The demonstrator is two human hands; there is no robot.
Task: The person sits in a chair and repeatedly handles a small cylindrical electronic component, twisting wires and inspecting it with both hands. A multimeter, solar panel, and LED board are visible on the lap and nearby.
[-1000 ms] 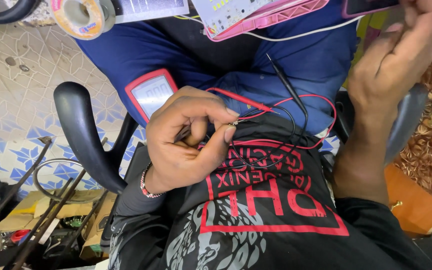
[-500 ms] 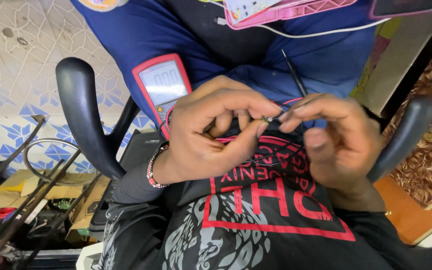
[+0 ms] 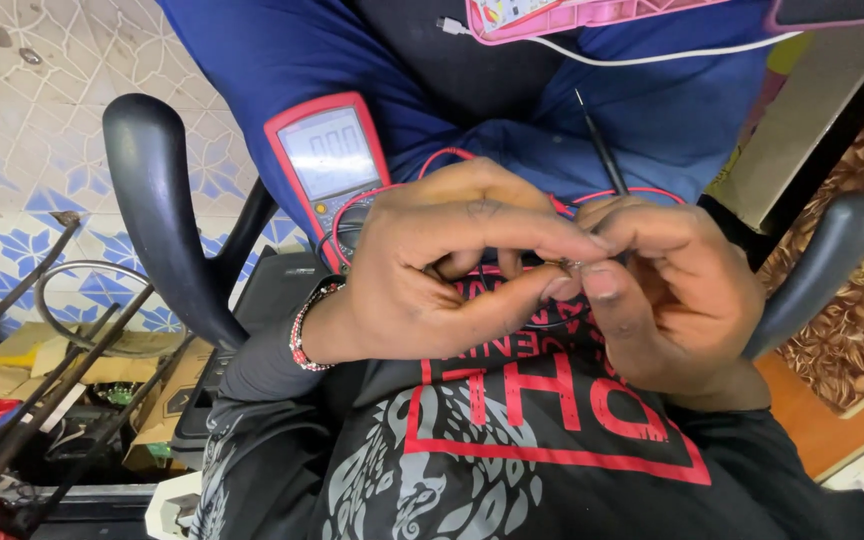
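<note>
My left hand (image 3: 442, 265) and my right hand (image 3: 677, 290) meet over my lap, fingertips pinched together on a small metal tip of a wire (image 3: 570, 264). Red test leads (image 3: 432, 158) loop out from under my hands toward a red-cased multimeter (image 3: 330, 165) lying on my blue-trousered thigh. A thin black probe (image 3: 600, 148) sticks up just beyond my right hand. What exactly sits between the fingertips is too small to make out.
Black chair armrests stand at left (image 3: 157, 210) and right (image 3: 820, 268). A pink-edged board (image 3: 592, 15) with a white cable lies at the top. Cardboard boxes, metal rods and clutter (image 3: 62, 390) fill the floor at lower left.
My right hand came down from the upper right and joined the left hand at the wire tip. The view shifted, bringing the multimeter more into sight.
</note>
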